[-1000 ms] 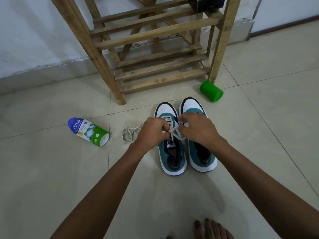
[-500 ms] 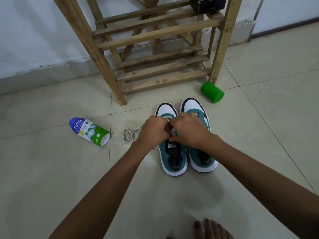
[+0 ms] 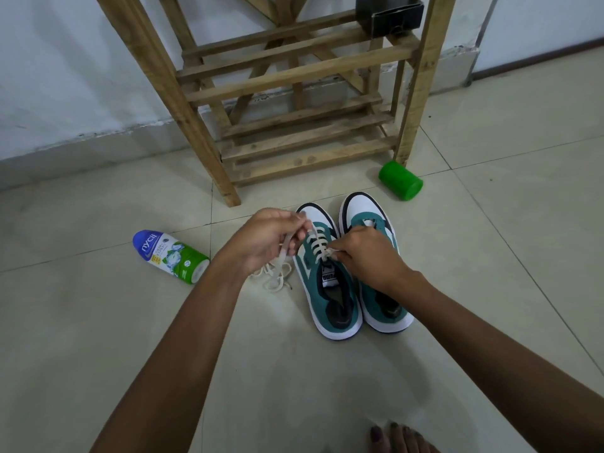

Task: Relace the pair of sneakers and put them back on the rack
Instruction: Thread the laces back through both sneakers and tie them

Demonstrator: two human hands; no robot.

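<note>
Two teal and white sneakers stand side by side on the tile floor, toes toward the wooden rack (image 3: pixel 294 103). The left sneaker (image 3: pixel 327 289) carries a cream lace (image 3: pixel 317 243) crossed through its eyelets. My left hand (image 3: pixel 264 240) pinches one end of that lace, raised to the left of the shoe. My right hand (image 3: pixel 366 256) pinches the other end at the top eyelets, over the tongue. The right sneaker (image 3: pixel 376 220) has no lace that I can see and is partly hidden by my right hand. A second loose cream lace (image 3: pixel 274 276) lies bunched on the floor under my left wrist.
A white, blue and green bottle (image 3: pixel 170 256) lies on its side to the left. A green cup (image 3: pixel 400 180) lies tipped by the rack's right leg. A dark box (image 3: pixel 389 14) sits on an upper rack shelf. My toes (image 3: pixel 398 439) show at the bottom edge.
My hands were pressed together over the left sneaker's tongue; now they have drawn apart, the left hand pulling its lace end up and leftward, exposing the crossed lacing.
</note>
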